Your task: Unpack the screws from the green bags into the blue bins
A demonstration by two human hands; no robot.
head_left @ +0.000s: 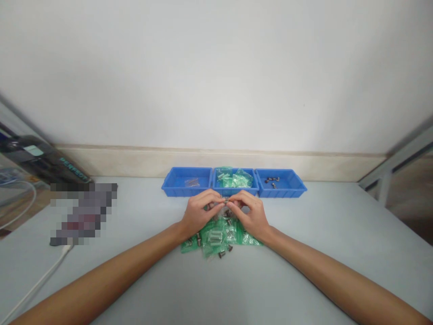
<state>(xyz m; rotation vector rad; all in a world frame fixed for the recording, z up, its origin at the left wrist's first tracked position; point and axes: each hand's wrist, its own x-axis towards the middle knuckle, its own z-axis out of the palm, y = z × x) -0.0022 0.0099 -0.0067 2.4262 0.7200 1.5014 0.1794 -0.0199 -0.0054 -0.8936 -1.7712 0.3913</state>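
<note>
My left hand [199, 211] and my right hand [251, 213] meet over a pile of small green plastic bags [216, 235] on the grey table. Both hands are closed in a pinch, fingertips touching around a small metal part [226, 199] held between them. Several small metal fasteners [222, 254] lie loose among the bags, near the wrists. Behind the hands stand three blue bins in a row: the left bin [176, 185] holds a clear bag, the middle bin [252, 186] holds green bags, the right bin [294, 186] holds a few dark metal parts.
A blurred-out dark object [83, 212] lies at the left with a white cable [40, 282] running toward the near edge. A dark device [40, 160] leans at the far left. The wall's ledge [135, 160] runs behind the bins. A metal frame [395, 167] stands at the right.
</note>
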